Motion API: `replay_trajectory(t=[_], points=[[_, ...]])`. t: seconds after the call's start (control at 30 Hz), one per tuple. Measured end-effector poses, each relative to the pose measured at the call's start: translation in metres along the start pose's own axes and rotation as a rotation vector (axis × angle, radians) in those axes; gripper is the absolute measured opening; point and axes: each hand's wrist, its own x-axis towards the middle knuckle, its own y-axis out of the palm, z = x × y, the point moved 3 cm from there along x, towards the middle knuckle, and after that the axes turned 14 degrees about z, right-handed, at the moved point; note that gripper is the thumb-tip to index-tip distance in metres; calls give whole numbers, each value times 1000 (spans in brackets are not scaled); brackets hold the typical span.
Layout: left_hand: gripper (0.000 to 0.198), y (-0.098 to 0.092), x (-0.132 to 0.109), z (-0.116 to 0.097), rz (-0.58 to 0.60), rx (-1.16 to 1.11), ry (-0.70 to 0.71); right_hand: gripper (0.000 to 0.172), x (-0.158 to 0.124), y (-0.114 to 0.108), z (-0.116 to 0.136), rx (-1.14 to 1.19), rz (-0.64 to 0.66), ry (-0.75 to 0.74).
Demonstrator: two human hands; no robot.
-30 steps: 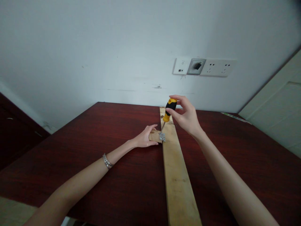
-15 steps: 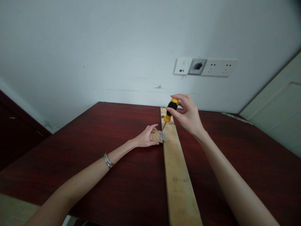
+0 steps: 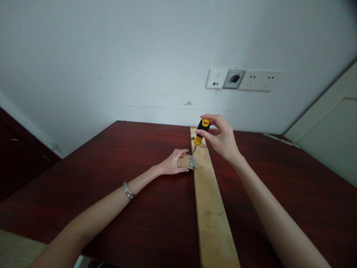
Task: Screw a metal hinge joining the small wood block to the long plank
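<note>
A small metal hinge spans the joint between a short wooden block and a long wooden board. My left hand grips the block from its left end, thumb and fingers along its two sides. In my right hand is a yellow-and-black screwdriver, its handle held by the fingertips and leaning slightly right. The shaft slants down to the hinge's left leaf, over the block. Whether the tip sits in a screw head is too small to make out.
The board lies lengthwise on a dark red table, reaching back toward a white wall. Sockets and a switch panel are set in the wall. A pale door panel stands at the right.
My right hand has shifted a little down and left, and the screwdriver's handle has turned slightly in its fingers. My left hand, the block and the board stay put.
</note>
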Motion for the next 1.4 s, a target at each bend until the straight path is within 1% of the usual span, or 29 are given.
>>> replay_trajectory(t=[0.2, 0.37, 0.47, 0.6, 0.8, 0.9, 1.07, 1.27, 1.4], points=[[75, -1, 1, -2, 11, 46, 4, 39, -1, 2, 1, -22, -40, 15], [61, -3, 0, -7, 29, 56, 41, 40, -1, 4, 0, -50, -62, 28], [55, -3, 0, -8, 36, 56, 41, 37, -1, 4, 2, -50, -60, 33], [55, -1, 0, -7, 42, 53, 28, 32, -2, 2, 6, -34, -23, 33], [55, -1, 0, -5, 46, 68, 43, 43, -3, 3, 3, 2, 67, 8], [55, -1, 0, -5, 45, 74, 48, 45, -2, 4, 0, 8, 56, 7], [53, -2, 0, -5, 49, 68, 33, 39, -1, 5, -3, 15, 17, 9], [53, -2, 0, -6, 55, 72, 29, 38, -1, 4, -1, -34, -11, 20], [52, -2, 0, -7, 56, 78, 32, 39, -1, 3, 2, -19, -31, 20]])
